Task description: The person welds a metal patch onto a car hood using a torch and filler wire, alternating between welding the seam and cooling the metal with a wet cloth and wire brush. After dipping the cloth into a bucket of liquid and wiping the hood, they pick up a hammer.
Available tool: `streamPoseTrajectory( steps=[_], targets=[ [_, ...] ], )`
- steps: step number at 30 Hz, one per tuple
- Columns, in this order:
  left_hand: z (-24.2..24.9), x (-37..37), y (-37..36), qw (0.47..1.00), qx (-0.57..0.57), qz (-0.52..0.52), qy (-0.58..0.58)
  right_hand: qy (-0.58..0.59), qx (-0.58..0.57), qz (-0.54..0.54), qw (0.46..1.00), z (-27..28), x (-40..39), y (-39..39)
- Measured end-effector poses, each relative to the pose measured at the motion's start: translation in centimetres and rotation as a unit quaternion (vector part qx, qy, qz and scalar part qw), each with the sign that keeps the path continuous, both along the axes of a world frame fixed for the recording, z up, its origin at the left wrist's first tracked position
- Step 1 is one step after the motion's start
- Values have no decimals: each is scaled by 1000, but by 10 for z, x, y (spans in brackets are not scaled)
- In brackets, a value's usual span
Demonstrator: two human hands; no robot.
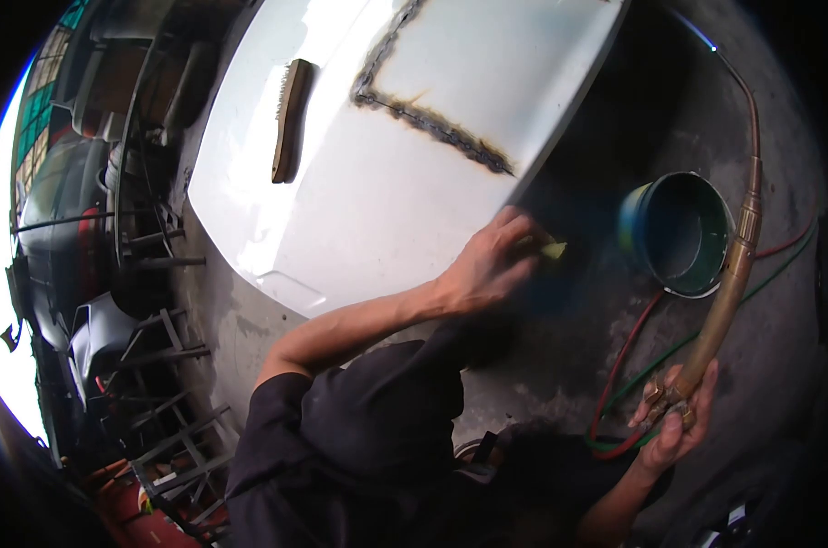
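Observation:
In my right hand (677,416) is a brass gas torch (732,274), gripped at its valve end. The torch points up, and a thin blue-white flame (697,32) burns at its tip. Blurred by motion, my left hand (498,260) is closed on a small yellow-green object (554,249), whose kind I cannot tell. That hand is at the near right edge of a white car panel (359,192). A dark, scorched weld seam (441,130) runs in an L across the panel. On the panel's left part lies a wooden-handled wire brush (291,123).
A green-and-blue bucket (633,219) stands between the panel and the torch. Red (628,347) and green (651,365) hoses loop over the concrete floor (560,365) below the torch. Metal frames (181,447) and car parts (104,338) stand along the left.

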State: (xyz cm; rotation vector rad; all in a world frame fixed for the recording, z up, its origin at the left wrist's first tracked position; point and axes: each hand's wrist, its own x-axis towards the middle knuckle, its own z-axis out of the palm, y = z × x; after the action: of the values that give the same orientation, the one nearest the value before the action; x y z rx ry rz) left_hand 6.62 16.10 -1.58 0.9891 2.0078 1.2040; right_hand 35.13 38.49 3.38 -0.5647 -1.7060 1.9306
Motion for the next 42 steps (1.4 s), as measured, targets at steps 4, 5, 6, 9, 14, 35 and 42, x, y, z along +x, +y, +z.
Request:
streamPoseTrajectory(
  steps=[4,5,6,9,14,35,42],
  targets=[
    [0,-3,2,999,8,1,47,-13,11,-15,1000,0,-2,-2],
    [2,-4,3,998,9,-1,54,-10,13,-12,1000,-1,-1,-1],
    [3,-4,4,999,8,-1,53,-8,15,-9,1000,-1,0,0],
    [1,-4,7,998,12,-15,63,-10,14,-13,1000,1,-1,-2],
    [-3,5,11,992,10,-28,124,-17,12,-18,1000,3,-4,-2],
    [-55,-155,-39,834,-62,116,536,-16,32,-21,999,0,6,2],
    [-29,18,14,971,44,-183,145,-5,46,1,999,-1,0,3]
  ],
)
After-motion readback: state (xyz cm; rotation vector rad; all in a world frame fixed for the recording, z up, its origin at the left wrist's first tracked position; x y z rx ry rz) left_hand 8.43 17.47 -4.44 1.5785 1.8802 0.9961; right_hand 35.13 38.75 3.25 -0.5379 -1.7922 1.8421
